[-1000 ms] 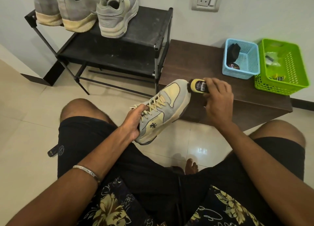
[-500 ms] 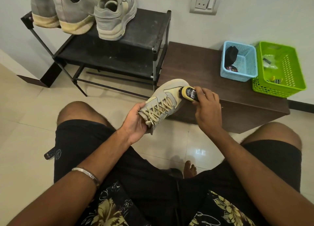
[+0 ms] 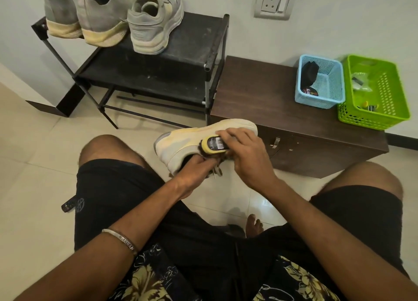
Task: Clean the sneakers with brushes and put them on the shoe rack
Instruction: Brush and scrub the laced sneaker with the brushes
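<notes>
Left hand (image 3: 196, 168): fingers pushed into the sneaker's opening, gripping it from inside at the collar; steel bracelet (image 3: 119, 237) on the forearm.
Right hand (image 3: 245, 152): curled over the shoe brush, fingers wrapped round its back, pressing it to the shoe's side.
Sneaker in hand (image 3: 187, 142): cream and grey, turned on its side, pale sole facing away toward the cabinet, held in the air between the knees; a lace end (image 3: 216, 172) dangles under the hands.
Shoe brush (image 3: 213, 145): yellow-backed with a barcode sticker, dark bristles against the sneaker's upper near the opening.
Shoe rack (image 3: 176, 59): black metal, two shelves, against the wall at left of the cabinet.
Matching sneaker (image 3: 153, 22): on the rack's top shelf, heel toward the camera.
Grey shoes (image 3: 88, 18): a pair on the top shelf, left of the matching sneaker, heels out.
Cabinet (image 3: 267, 101): low, dark wood, just right of the rack.
Blue basket (image 3: 321, 81): on the cabinet top, holds a black item and a round tin.
Green basket (image 3: 375, 92): touching the blue one on its right, small items inside, too small to tell.
Wall socket (image 3: 274, 3): above the cabinet.
Person: seated, black shorts, bare toes (image 3: 254, 226) on the tiled floor.
</notes>
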